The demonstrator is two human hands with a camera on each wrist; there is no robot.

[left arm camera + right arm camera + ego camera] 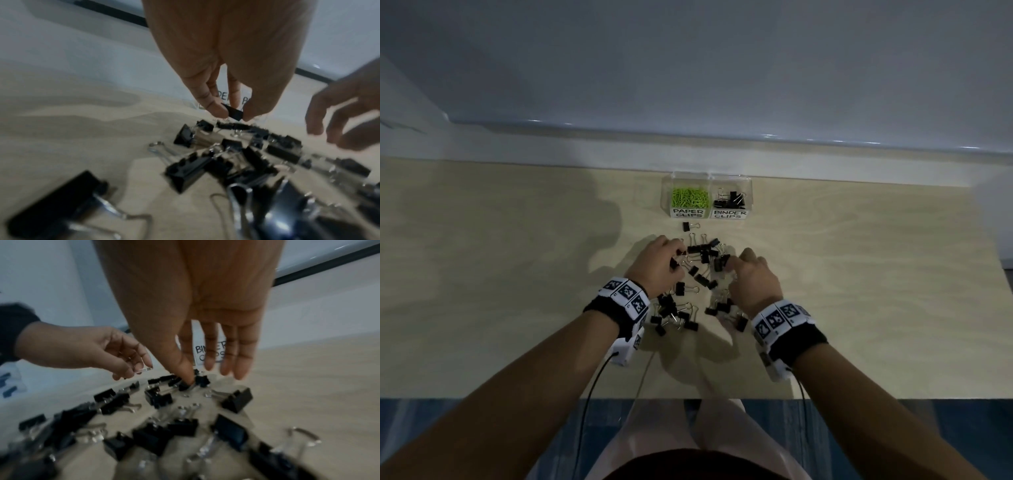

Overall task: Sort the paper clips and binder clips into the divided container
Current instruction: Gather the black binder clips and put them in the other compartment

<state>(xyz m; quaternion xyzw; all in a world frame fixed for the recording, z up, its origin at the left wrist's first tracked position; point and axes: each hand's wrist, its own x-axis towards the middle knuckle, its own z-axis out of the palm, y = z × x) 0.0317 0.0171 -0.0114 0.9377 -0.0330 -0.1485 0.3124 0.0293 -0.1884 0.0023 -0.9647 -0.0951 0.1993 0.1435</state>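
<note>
A clear divided container (707, 178) stands at the back of the table. Its left half, labelled PAPER CLIPS, holds green paper clips (690, 198); the right half, labelled BINDER CLIPS, holds black binder clips (730, 199). Several black binder clips (698, 274) lie scattered between my hands. My left hand (232, 113) pinches a small black binder clip (234, 112) between thumb and fingers, just above the pile's far end. My right hand (205, 374) hovers over the pile's right side with its fingers straight. Its thumb tip touches a binder clip (185, 386).
One lone binder clip (690, 226) lies just in front of the container. The light wooden table (517, 274) runs wide to both sides. A pale wall ledge (722, 147) borders its far edge. Wrist cables hang over the near edge.
</note>
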